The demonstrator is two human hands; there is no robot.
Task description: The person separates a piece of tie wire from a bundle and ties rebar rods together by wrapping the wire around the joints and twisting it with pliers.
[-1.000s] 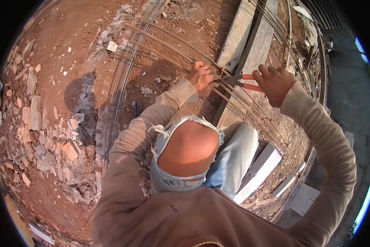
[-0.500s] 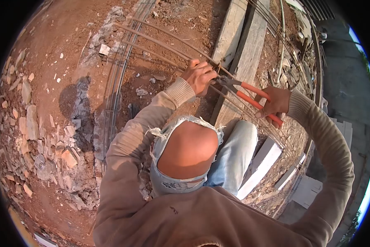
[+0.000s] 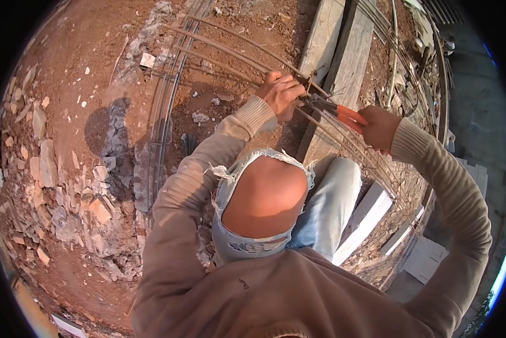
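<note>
My right hand [image 3: 380,129] is closed round the orange handles of a pair of pincers [image 3: 351,116], which are squeezed nearly together. The dark jaws meet the steel bars at a crossing, just beside my left hand. My left hand [image 3: 281,96] is wrapped round the rebar [image 3: 230,49], fingers curled over the bars near that crossing. A thin piece of wire [image 3: 309,84] sticks up there. What the jaws bite on is too small to make out.
Wooden planks [image 3: 349,62] run under the bars. More long steel bars [image 3: 168,96] lie on the red soil to the left. Broken rubble [image 3: 50,163] covers the far left. A white block [image 3: 365,222] lies right of my knee, and a grey wall [image 3: 478,101] stands at the right.
The pincers' handles have gone from spread apart to nearly together, and my right hand has closed round them. My left hand stays on the bars. The whole view has shifted slightly.
</note>
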